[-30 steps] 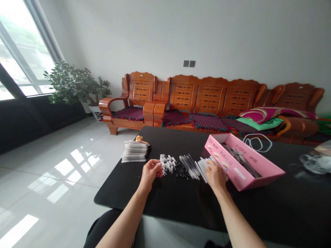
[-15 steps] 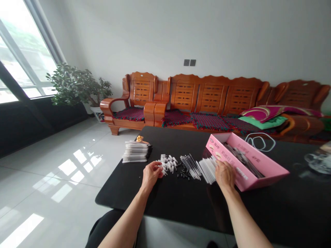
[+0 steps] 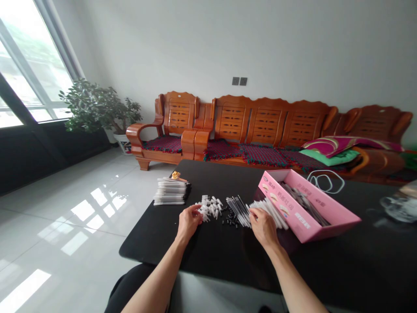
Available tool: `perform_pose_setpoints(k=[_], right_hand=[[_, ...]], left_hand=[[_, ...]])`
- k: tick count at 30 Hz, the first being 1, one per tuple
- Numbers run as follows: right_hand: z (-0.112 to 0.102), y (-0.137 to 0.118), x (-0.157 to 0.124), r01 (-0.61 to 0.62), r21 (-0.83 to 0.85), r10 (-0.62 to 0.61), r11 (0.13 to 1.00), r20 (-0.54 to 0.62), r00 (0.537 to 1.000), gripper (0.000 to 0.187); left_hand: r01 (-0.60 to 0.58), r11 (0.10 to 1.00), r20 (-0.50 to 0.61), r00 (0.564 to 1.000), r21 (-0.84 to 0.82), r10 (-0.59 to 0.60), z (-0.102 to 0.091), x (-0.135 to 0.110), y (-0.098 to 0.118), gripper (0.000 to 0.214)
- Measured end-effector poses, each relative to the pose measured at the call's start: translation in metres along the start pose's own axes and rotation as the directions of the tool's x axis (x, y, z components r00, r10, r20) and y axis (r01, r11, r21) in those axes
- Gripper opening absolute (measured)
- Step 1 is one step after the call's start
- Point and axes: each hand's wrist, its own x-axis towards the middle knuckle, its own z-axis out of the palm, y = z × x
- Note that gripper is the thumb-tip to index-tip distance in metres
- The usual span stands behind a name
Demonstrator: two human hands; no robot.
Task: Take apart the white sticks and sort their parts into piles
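Note:
My left hand is closed at the left edge of a heap of small white plastic caps. Its fingertips are pinched together, and what they hold, if anything, is too small to make out. My right hand is also closed, its thumb and forefinger meeting between a row of thin dark-and-clear pen refills and a row of white tubes. Whatever lies in that pinch is hidden. Small black plugs are scattered between the caps and the refills.
A stack of white pens lies at the black table's left, a yellow figure behind it. At right stand a pink box with dark strips inside, a white cord and a clear plastic item. Wooden sofas stand beyond.
My right hand has moved left, from the right side of the white tubes by the pink box to their left edge near the refills. My left hand has barely moved.

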Motion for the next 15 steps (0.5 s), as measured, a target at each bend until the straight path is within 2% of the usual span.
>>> perform_pose_setpoints(k=[5,12,15], right_hand=[[0.0006,-0.004,-0.0003,-0.031,0.008,0.031,0.999,0.037,0.999,0.027],[0.0031,-0.0093,-0.0008,-0.039,0.011,0.039,0.999,0.066,0.997,0.028],[0.0024,-0.0108,-0.0006,-0.044,0.017,0.043,0.999,0.077,0.996,0.028]], left_hand=[[0.015,0.999,-0.011,1.0,0.032,-0.015,-0.0047,-0.001,0.002,0.026],[-0.044,0.999,0.022,0.999,0.016,0.043,0.0009,-0.0024,-0.0008,0.026],[-0.07,0.995,0.008,0.998,0.064,0.069,-0.0052,0.0009,0.0003,0.024]])
